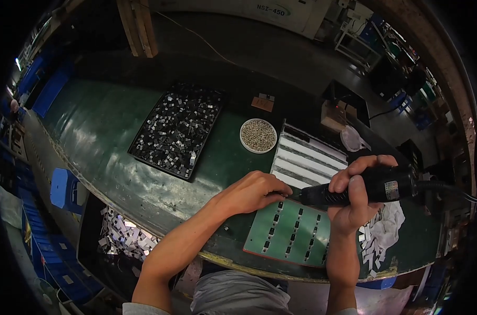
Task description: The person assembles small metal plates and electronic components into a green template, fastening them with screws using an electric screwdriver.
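Black tool (383,184) fills the right hand (346,218), fingers wrapped round it, apparently steadying its tip (300,196) by the left hand (249,193); whether left fingers pinch anything, I cannot tell.

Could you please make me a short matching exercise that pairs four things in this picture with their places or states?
Column one:
1. Corded black tool
2. Round dish
3. Green board
4. Black tray

Column two:
A. Heaped with loose black-and-silver pieces
B. Set with spaced rows of small black parts
C. Gripped in the person's right hand
D. Filled with tiny pale pieces

Right pairs: 1-C, 2-D, 3-B, 4-A.
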### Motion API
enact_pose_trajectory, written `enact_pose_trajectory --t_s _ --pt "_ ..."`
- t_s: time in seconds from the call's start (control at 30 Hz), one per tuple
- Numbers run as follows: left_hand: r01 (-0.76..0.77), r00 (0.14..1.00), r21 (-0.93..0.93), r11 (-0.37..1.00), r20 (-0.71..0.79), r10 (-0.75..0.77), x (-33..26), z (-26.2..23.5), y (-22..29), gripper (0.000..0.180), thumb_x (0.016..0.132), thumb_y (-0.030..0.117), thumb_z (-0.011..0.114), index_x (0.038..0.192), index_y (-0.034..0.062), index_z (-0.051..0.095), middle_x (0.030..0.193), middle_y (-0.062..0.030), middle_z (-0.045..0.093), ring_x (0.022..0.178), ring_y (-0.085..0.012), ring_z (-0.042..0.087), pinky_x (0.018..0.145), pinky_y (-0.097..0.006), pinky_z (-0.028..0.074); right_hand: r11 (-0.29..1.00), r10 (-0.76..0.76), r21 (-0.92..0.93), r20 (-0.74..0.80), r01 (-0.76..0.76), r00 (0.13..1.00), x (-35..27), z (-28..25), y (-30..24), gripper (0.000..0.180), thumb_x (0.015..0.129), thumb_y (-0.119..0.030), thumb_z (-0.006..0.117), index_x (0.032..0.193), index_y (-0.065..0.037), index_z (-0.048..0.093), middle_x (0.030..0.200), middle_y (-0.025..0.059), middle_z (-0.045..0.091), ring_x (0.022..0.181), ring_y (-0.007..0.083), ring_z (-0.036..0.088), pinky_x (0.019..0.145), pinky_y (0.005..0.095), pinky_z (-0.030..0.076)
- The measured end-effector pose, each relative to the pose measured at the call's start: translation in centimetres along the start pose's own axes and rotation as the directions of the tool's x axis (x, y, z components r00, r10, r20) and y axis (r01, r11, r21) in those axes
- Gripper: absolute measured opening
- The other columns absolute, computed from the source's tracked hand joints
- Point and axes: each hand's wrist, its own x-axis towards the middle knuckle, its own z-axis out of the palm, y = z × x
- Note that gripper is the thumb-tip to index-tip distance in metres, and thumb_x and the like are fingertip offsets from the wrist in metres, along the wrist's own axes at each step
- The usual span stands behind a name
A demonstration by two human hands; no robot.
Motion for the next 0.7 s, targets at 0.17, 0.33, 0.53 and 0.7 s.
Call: enact_pose_trajectory --t_s 0.17,0.33,0.53,0.7 --pt "0.028 0.999 -0.030 0.999 0.030 -0.027 0.0 -0.4 0.3 0.024 0.085 0.004 0.075 0.109 0.0009 0.073 0.098 -0.0157 0.075 0.092 -0.0340 0.073 0.079 -0.039 0.058 0.989 0.148 -0.024 0.024 -0.148 0.989 -0.7 0.9 -0.9 0.057 0.083 0.008 0.063 0.133 -0.005 0.038 0.096 0.0167 0.059 0.065 0.0167 0.061 0.061 0.0307 0.057" --pt "0.071 0.997 -0.157 0.985 0.021 -0.068 0.2 -0.5 0.7 0.018 0.085 0.005 0.075 0.099 -0.0014 0.066 0.087 -0.0174 0.073 0.084 -0.0376 0.071 0.072 -0.041 0.056 0.979 0.202 -0.028 0.068 -0.200 0.977 -1.6 1.1 -0.4 0.058 0.081 0.011 0.066 0.130 -0.004 0.038 0.093 0.0159 0.062 0.066 0.0158 0.062 0.061 0.0291 0.057" --pt "0.092 0.993 -0.099 0.991 0.086 -0.084 0.2 -0.5 0.8 0.017 0.082 0.003 0.076 0.095 -0.0003 0.066 0.083 -0.0177 0.070 0.081 -0.0386 0.069 0.068 -0.042 0.053 0.974 0.221 -0.072 0.069 -0.216 0.973 -1.8 1.2 0.1 0.057 0.082 0.011 0.066 0.129 -0.002 0.037 0.090 0.0159 0.062 0.065 0.0152 0.061 0.062 0.0280 0.056" --pt "0.045 0.998 -0.109 0.993 0.036 -0.041 0.0 -0.2 0.6 0.015 0.082 0.003 0.076 0.093 -0.0011 0.068 0.084 -0.0179 0.070 0.081 -0.0373 0.070 0.070 -0.042 0.053 0.975 0.201 -0.137 0.182 -0.177 0.963 -2.1 1.2 0.6 0.053 0.080 0.012 0.068 0.123 -0.003 0.039 0.080 0.0121 0.062 0.065 0.0146 0.061 0.060 0.0263 0.052"
